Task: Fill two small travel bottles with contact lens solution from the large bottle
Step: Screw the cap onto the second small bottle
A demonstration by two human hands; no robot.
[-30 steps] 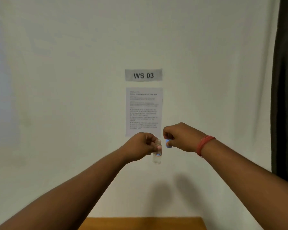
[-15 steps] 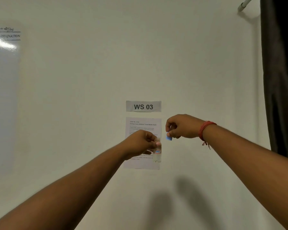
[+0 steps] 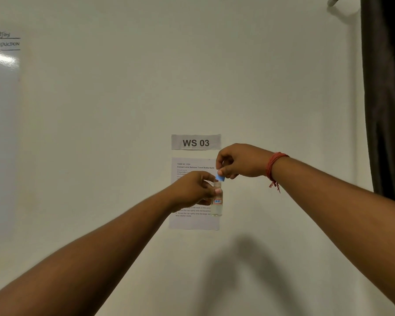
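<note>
- Wall sign (image 3: 196, 142): "WS 03"; sheet (image 3: 193, 221) below headed "Contact Lens Solution Travel Bottle Refill".
- Left hand (image 3: 192, 190) fingers clamped on travel bottle (image 3: 217, 206) (upright).
- Right hand (image 3: 240, 161) fingers pinched on blue cap (image 3: 220, 177), just above bottle neck.

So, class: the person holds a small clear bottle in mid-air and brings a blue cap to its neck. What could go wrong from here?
1. The blue cap, pinched by the right hand, looks tilted, so it may seat crookedly.
2. The small bottle, held only at its upper part by the left hand with nothing under it, could slip and spill.

Wall sign (image 3: 196, 142) reads "WS 03"; sheet (image 3: 193, 195) below: "Contact Lens Solution Travel Bottle Refill".
</note>
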